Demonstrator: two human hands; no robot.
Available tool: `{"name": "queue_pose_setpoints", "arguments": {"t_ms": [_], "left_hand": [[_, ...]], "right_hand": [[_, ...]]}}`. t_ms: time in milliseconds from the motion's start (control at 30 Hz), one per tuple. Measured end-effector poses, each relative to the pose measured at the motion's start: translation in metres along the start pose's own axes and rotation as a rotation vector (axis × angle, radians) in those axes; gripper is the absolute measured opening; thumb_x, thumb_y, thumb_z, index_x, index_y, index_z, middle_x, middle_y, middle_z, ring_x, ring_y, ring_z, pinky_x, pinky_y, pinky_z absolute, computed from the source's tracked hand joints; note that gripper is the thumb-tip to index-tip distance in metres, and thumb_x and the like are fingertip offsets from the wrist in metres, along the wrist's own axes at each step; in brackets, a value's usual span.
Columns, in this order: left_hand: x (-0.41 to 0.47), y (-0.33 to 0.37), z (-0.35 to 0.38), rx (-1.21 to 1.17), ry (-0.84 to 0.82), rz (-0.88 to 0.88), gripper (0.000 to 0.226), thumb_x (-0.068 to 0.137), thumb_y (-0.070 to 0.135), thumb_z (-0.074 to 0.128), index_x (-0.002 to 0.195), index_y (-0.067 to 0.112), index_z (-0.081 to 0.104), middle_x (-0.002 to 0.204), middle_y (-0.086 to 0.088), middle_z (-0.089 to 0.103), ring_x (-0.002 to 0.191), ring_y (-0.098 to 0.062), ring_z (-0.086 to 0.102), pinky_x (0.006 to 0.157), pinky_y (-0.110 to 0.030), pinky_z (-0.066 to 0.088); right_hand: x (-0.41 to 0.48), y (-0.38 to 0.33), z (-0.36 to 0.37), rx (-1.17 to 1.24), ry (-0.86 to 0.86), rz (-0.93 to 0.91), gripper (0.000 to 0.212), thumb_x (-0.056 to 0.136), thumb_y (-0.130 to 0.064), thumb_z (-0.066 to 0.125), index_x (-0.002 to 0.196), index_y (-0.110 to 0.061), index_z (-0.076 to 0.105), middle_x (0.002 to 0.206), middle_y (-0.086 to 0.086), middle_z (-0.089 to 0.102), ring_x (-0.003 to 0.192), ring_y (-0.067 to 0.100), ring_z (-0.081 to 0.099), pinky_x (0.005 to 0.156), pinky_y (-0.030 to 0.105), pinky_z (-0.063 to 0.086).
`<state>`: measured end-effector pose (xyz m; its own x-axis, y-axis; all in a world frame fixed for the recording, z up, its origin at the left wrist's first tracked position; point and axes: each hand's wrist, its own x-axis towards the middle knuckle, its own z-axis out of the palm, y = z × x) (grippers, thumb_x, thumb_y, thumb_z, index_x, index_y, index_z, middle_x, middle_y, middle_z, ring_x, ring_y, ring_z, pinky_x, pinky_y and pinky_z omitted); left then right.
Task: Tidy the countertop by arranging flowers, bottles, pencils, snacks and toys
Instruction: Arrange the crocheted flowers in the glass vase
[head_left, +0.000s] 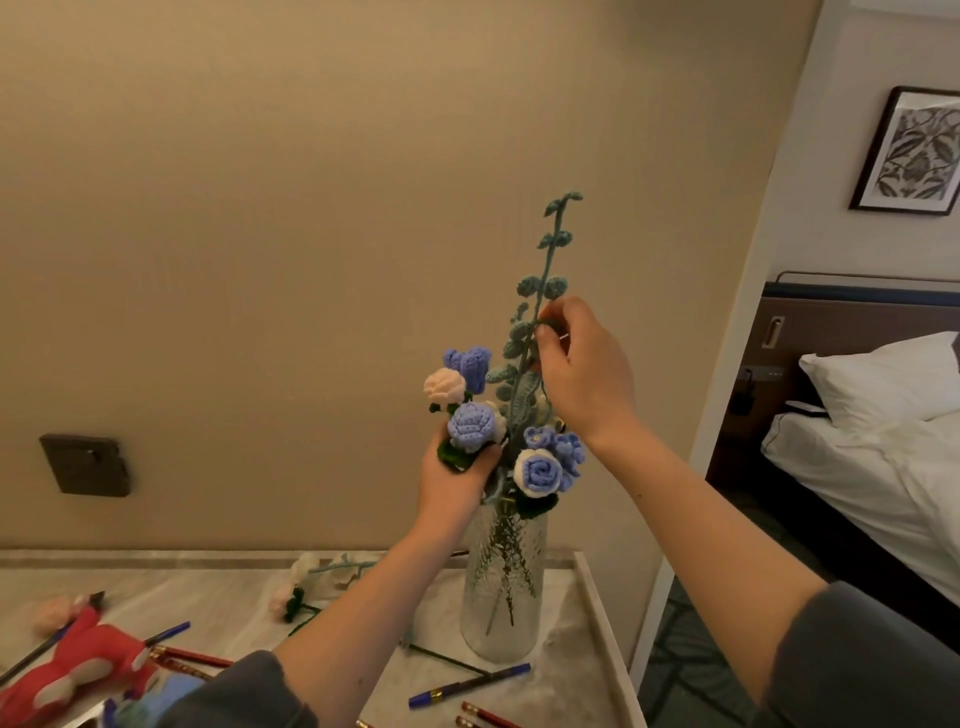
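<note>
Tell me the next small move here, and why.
Probably ease the leafy sprig a little deeper into the glass vase and let go: the right hand pinches it midway, and it towers over the blue flowers that the left hand grips.

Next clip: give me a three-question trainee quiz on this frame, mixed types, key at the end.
1. True or false: the glass vase lies on its side on the countertop.
2. What does the right hand pinch? A) a pencil B) the teal leafy sprig C) a bottle
3. Fill in: the left hand holds a ___ crochet rose by its base.
Key: 1 false (it stands upright); 2 B; 3 blue.
</note>
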<state>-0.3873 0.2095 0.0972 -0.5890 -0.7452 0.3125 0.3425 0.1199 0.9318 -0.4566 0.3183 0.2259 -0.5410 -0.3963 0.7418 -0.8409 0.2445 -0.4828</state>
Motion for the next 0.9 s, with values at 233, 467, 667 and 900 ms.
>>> {"name": "queue_pose_setpoints", "arguments": {"t_ms": [233, 467, 667, 900], "left_hand": [[-0.004, -0.001, 0.0, -0.006, 0.017, 0.04, 0.037, 0.083, 0.001, 0.068, 0.114, 0.017, 0.057, 0.101, 0.004, 0.068, 0.091, -0.01, 0.064, 0.074, -0.019, 0.052], [-0.009, -0.007, 0.002, -0.006, 0.022, 0.034, 0.04, 0.083, 0.002, 0.069, 0.112, 0.026, 0.055, 0.104, 0.007, 0.066, 0.087, 0.003, 0.064, 0.072, -0.016, 0.05], [-0.014, -0.009, 0.002, -0.005, 0.038, 0.043, 0.04, 0.083, -0.001, 0.068, 0.114, 0.019, 0.054, 0.102, 0.007, 0.065, 0.08, 0.009, 0.063, 0.068, -0.01, 0.049], [-0.015, -0.008, 0.006, -0.018, 0.038, 0.07, 0.039, 0.083, -0.004, 0.067, 0.114, 0.016, 0.053, 0.102, -0.001, 0.065, 0.08, 0.002, 0.063, 0.067, -0.012, 0.05]], "right_hand": [[-0.01, 0.01, 0.009, -0.149, -0.281, 0.108, 0.008, 0.09, -0.025, 0.051, 0.096, -0.025, 0.056, 0.081, -0.004, 0.064, 0.076, 0.021, 0.061, 0.072, 0.044, 0.054], [-0.001, 0.014, 0.003, -0.183, -0.364, 0.165, 0.008, 0.088, -0.017, 0.052, 0.093, -0.018, 0.059, 0.08, 0.003, 0.063, 0.079, 0.026, 0.061, 0.073, 0.039, 0.052], [0.001, 0.023, 0.006, -0.2, -0.249, 0.205, 0.011, 0.088, -0.018, 0.049, 0.09, -0.021, 0.06, 0.074, 0.002, 0.064, 0.067, 0.025, 0.063, 0.067, 0.042, 0.056], [0.001, 0.028, 0.007, -0.32, -0.393, 0.193, 0.014, 0.086, -0.017, 0.055, 0.091, -0.017, 0.068, 0.081, 0.005, 0.067, 0.074, 0.025, 0.063, 0.069, 0.04, 0.057]]}}
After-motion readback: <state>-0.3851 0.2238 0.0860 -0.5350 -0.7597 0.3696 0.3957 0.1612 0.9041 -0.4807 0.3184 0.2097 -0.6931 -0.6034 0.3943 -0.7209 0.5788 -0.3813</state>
